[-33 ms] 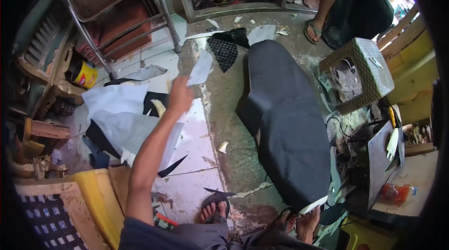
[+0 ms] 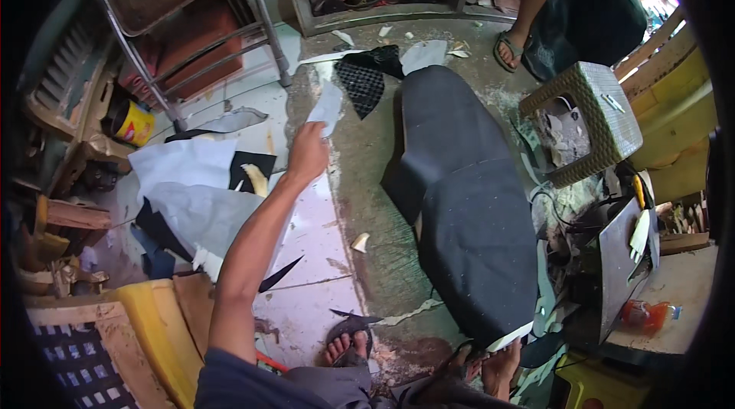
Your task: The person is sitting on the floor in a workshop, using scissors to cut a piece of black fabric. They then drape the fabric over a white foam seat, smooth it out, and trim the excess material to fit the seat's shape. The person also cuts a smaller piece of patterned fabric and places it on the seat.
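Observation:
A long dark grey motorcycle seat (image 2: 475,202) lies lengthwise on the floor, right of the middle. My left hand (image 2: 308,153) is stretched forward over the floor on the seat's left, its fingers closed on a small pale scrap of sheet material (image 2: 327,105). Down at the seat's near end, my right hand (image 2: 501,369) is against the white-edged tip (image 2: 511,337); its fingertips are partly hidden there. Beyond the pale scrap lie black textured scraps (image 2: 361,86). Left of my forearm, pale grey sheets (image 2: 191,206) are spread over darker pieces.
A woven-pattern stool (image 2: 605,114) lies tipped at the right. A metal-framed chair (image 2: 264,19) stands at the far left, near a yellow can (image 2: 134,122). Another person's sandalled foot (image 2: 507,51) is at the back. Cut scraps litter the floor around the seat.
My left hand has moved a little to the right, and the pale scrap in it has changed its tilt. The whole view has shifted slightly. My right hand stays at the seat's near end.

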The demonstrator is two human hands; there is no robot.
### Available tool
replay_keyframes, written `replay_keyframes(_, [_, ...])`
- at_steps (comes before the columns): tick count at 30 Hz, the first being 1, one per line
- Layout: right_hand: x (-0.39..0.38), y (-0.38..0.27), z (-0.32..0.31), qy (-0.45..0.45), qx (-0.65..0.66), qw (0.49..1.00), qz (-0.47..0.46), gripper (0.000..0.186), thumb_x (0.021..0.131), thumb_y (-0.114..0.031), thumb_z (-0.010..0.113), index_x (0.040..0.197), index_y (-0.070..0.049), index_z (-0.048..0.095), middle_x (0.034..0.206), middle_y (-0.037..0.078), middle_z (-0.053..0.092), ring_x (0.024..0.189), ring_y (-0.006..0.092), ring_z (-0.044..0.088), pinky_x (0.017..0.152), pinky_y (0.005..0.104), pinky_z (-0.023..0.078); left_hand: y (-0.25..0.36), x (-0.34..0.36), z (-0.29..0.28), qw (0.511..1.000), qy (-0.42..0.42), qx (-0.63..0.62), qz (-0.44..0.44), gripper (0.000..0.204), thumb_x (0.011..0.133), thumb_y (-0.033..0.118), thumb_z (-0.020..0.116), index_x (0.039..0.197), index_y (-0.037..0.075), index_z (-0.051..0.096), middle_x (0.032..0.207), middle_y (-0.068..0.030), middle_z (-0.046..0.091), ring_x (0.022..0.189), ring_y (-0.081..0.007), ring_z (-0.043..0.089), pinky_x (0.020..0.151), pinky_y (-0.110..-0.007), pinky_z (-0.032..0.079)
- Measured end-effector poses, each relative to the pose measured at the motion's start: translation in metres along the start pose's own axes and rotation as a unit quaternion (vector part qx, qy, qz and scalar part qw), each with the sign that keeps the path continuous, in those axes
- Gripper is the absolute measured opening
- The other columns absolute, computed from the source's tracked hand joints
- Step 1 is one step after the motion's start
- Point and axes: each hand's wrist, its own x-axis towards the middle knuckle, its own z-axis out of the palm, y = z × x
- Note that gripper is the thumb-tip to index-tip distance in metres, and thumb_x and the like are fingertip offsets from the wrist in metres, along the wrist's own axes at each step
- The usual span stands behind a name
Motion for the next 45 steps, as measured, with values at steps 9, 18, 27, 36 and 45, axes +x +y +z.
replay_keyframes(9, [-0.012,-0.01,0.013,-0.004,-0.015,1.0,0.007,0.075,0.093,-0.056,0.067,0.146,-0.008,0.043,0.133,0.007,0.06,0.114,0.025,0.061,0.092,0.0404,0.05,0.028,0.102,0.144,0.995,-0.009,0.097,0.006,0.02,0.089,0.013,0.06,0.106,0.005,0.067,0.106,-0.0149,0.067,0.109,-0.0356,0.061,0.095,-0.05,0.047])
replay_keyframes(18, [-0.011,-0.014,0.008,-0.04,-0.029,0.998,0.041,0.077,0.094,-0.058,0.064,0.147,-0.008,0.041,0.135,0.01,0.059,0.113,0.0288,0.062,0.088,0.042,0.053,0.063,-0.033,0.052,0.999,-0.04,-0.01,0.027,0.009,0.092,0.01,0.055,0.094,0.004,0.062,0.089,-0.0197,0.064,0.084,-0.0439,0.063,0.077,-0.055,0.049])
replay_keyframes(27, [-0.001,-0.008,0.001,-0.045,-0.015,0.999,0.017,0.072,0.093,-0.06,0.064,0.142,-0.009,0.047,0.124,0.008,0.064,0.1,0.0247,0.064,0.071,0.0376,0.053,0.086,0.025,-0.042,0.987,0.127,-0.083,-0.049,0.015,0.096,0.017,0.061,0.095,0.002,0.062,0.086,-0.0211,0.067,0.083,-0.0431,0.066,0.07,-0.051,0.05])
replay_keyframes(36, [-0.007,0.004,0.011,-0.039,0.002,0.999,-0.023,0.076,0.094,-0.062,0.063,0.142,-0.007,0.044,0.124,0.008,0.06,0.092,0.021,0.061,0.067,0.0319,0.049,0.309,0.066,-0.023,0.905,0.187,-0.316,0.216,0.018,0.096,0.013,0.061,0.109,0.0,0.061,0.097,-0.0191,0.067,0.083,-0.0368,0.067,0.078,-0.044,0.054])
replay_keyframes(45, [-0.005,-0.002,0.005,-0.063,-0.008,0.998,0.008,0.069,0.096,-0.059,0.062,0.141,-0.009,0.046,0.122,0.005,0.061,0.089,0.0151,0.06,0.067,0.0296,0.049,0.089,-0.187,-0.01,0.998,-0.054,0.015,-0.016,0.063,0.086,0.012,0.072,0.142,-0.002,0.047,0.144,-0.0262,0.046,0.135,-0.0433,0.044,0.113,-0.05,0.036])
